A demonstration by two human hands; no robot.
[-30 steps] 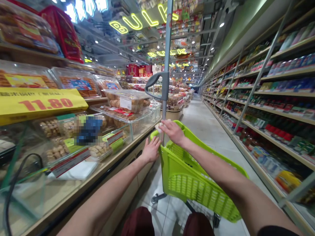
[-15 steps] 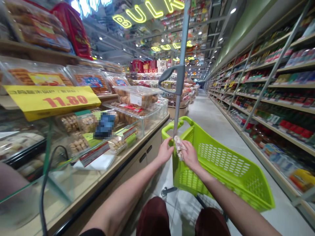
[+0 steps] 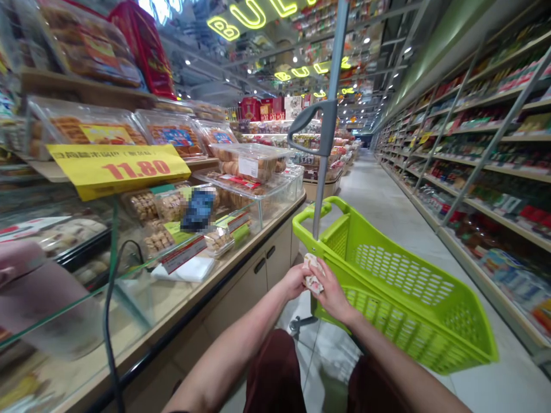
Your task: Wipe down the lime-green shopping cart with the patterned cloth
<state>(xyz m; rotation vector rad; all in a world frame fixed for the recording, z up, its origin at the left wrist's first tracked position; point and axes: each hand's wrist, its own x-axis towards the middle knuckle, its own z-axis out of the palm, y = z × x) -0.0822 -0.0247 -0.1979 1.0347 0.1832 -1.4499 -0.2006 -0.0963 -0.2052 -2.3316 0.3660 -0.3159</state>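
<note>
Supermarket aisle, tiled floor, yellow neon signs overhead; a bakery surface (image 3: pixel 181 298) runs along the left, long stocked shelves (image 3: pixel 482 166) along the right.

Thing in hand: one small crumpled cloth or wipe (image 3: pixel 313 274), pale with reddish marks, held low in the middle of the view just at the near rim of the cart. Left hand (image 3: pixel 295 281) and right hand (image 3: pixel 330 291) meet on it, one from either side, fingers of both closed around it; what the wad is made of cannot be told.

Just beyond: one lime-green plastic cart (image 3: pixel 404 304), basket appearing empty, tilted toward the right. One grey pole (image 3: pixel 323 172) rises from its near end, with one grey grip (image 3: pixel 314 123) partway up. Neither hand is on the pole or the grip.

Risk, as a judgement: the cart stands on wheels with no hand steadying it, so a nudge could send it rolling toward the right-hand shelves. The wad is small and loosely bunched; it could slip between the hands to the floor.

Left side: one yellow price sign (image 3: pixel 118 167) reading 11.80, clear tubs of biscuits (image 3: pixel 252 163) stacked behind glass, one black cable (image 3: pixel 112 321) looping down. A blurred pink shape at far left, unidentifiable.
</note>
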